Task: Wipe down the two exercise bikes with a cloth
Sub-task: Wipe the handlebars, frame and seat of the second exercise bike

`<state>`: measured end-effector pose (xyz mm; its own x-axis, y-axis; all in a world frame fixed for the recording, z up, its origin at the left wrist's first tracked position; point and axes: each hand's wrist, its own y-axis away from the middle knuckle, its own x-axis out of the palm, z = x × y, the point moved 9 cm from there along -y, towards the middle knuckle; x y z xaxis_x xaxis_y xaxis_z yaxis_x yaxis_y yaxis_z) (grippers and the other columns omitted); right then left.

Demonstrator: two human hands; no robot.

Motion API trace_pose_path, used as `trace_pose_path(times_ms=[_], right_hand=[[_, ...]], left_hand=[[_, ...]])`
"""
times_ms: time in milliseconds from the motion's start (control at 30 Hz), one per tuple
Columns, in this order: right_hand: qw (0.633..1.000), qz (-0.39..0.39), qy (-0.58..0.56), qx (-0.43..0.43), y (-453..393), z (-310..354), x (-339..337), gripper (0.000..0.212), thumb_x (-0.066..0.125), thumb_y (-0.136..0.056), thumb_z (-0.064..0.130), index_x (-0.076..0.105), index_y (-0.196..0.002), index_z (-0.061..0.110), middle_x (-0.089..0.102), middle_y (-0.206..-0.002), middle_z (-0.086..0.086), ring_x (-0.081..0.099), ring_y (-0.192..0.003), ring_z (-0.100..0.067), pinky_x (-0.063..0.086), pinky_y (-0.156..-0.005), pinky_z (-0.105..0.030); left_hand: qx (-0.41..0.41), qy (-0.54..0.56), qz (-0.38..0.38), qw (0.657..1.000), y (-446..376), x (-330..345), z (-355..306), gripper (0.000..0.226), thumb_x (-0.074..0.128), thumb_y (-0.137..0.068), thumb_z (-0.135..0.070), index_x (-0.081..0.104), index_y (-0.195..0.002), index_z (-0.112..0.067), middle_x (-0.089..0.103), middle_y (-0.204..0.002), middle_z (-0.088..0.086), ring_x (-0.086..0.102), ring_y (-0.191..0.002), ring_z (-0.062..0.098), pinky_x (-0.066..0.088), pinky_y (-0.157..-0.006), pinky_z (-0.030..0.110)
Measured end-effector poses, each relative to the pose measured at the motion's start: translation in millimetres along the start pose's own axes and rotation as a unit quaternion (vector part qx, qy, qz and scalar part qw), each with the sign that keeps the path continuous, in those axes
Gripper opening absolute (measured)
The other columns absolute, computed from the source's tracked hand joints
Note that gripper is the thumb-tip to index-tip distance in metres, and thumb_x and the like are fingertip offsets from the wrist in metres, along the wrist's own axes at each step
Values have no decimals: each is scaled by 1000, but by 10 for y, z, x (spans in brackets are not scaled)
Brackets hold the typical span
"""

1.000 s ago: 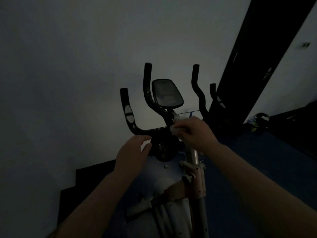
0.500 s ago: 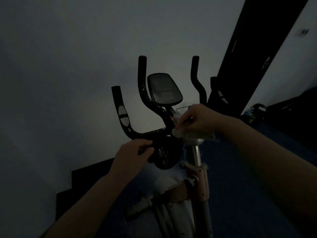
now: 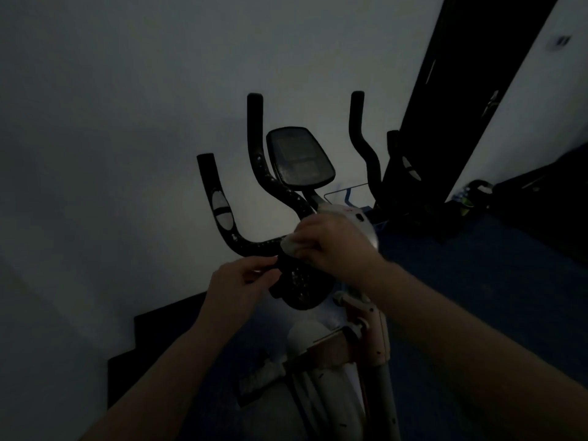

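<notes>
In a dim room an exercise bike stands in front of me, with black curved handlebars (image 3: 254,160) and a dark console screen (image 3: 299,157) on top. My right hand (image 3: 334,243) grips a pale cloth (image 3: 292,246) and presses it on the handlebar joint just under the console. My left hand (image 3: 238,281) has its fingers curled on the black handlebar clamp (image 3: 299,288) below the bar. The bike's light frame and post (image 3: 369,323) run down between my forearms.
A pale wall fills the left and back. A tall black panel (image 3: 461,100) stands at the right, with dark equipment (image 3: 534,198) and a bottle (image 3: 467,198) on the blue floor (image 3: 477,297) beside it. A black skirting step (image 3: 152,332) lies low left.
My right hand has moved left and down with the cloth, from the post under the console onto the handlebar joint. My left hand stays on the clamp.
</notes>
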<state>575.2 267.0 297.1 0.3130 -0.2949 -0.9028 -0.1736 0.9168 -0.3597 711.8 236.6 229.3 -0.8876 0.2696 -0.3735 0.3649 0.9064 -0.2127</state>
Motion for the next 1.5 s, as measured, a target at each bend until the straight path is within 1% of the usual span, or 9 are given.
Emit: trace_pose_path(times_ms=[200, 467, 667, 733, 900, 1033, 1333, 1400, 1500], right_hand=[[990, -136, 8, -23, 260, -5, 78, 17, 63, -84, 21, 75, -92, 13, 73, -93, -4, 65, -80, -23, 54, -68, -37], [994, 14, 71, -85, 372, 50, 189, 14, 76, -74, 9, 75, -88, 8, 69, -85, -8, 63, -77, -26, 55, -56, -41], [984, 165, 60, -34, 489, 38, 200, 22, 61, -89, 18, 72, -108, 18, 68, -109, -1, 61, -100, -17, 51, -85, -32], [980, 193, 38, -3, 375, 8, 120, 20, 63, -87, 23, 74, -104, 20, 71, -103, 1, 65, -92, -13, 52, -80, -24], [989, -48, -74, 122, 4, -183, -138, 18, 69, -84, 35, 76, -94, 22, 64, -83, 12, 59, -74, -2, 37, -61, -2], [991, -65, -84, 79, 70, -87, 151, 12, 70, -83, 18, 75, -91, 12, 72, -89, -4, 65, -80, -17, 54, -76, -34], [961, 250, 44, -110, 385, 30, 234, 20, 65, -86, 14, 73, -104, 17, 69, -109, 0, 63, -94, -12, 41, -79, -17], [975, 218, 3, -53, 248, -24, 81, 16, 67, -86, 20, 74, -100, 21, 68, -98, 7, 61, -85, -4, 45, -77, -16], [994, 23, -86, 58, 63, -121, -110, 21, 72, -82, 28, 73, -102, 21, 64, -91, 10, 52, -78, 4, 44, -74, -13]], left_hand=[[6, -15, -6, 1000, -5, -5, -27, 23, 71, -80, -15, 72, -103, -17, 69, -82, -10, 62, -70, -13, 44, -64, 2], [-8, -16, -1, 1000, 0, -18, -26, 23, 71, -81, -18, 72, -103, -21, 72, -85, -4, 65, -75, -5, 47, -67, 5], [-5, -19, -5, 1000, 16, -17, -20, 23, 69, -82, -18, 72, -105, -18, 73, -89, -3, 66, -79, -3, 45, -67, 3], [-2, -17, -4, 1000, 15, -14, -27, 23, 69, -82, -17, 72, -105, -17, 73, -89, -2, 66, -80, -3, 45, -68, 3], [-22, 16, -5, 1000, -15, -20, 15, 23, 71, -80, -11, 72, -103, -12, 74, -89, 4, 68, -79, 5, 52, -72, 11], [-9, -2, -4, 1000, -15, -4, 12, 23, 70, -81, -12, 72, -104, -14, 73, -90, 0, 66, -76, -4, 48, -70, 7], [5, -18, 2, 1000, 1, -5, -18, 24, 68, -83, -16, 72, -106, -15, 73, -93, -3, 67, -83, 2, 50, -77, 12], [-7, -3, 9, 1000, -5, 0, 6, 23, 69, -83, -15, 71, -105, -16, 73, -93, -2, 68, -84, 5, 52, -81, 19], [-47, 63, 12, 997, -2, 5, 94, 23, 69, -82, -11, 72, -105, -12, 74, -95, 5, 70, -90, 16, 54, -87, 34]])
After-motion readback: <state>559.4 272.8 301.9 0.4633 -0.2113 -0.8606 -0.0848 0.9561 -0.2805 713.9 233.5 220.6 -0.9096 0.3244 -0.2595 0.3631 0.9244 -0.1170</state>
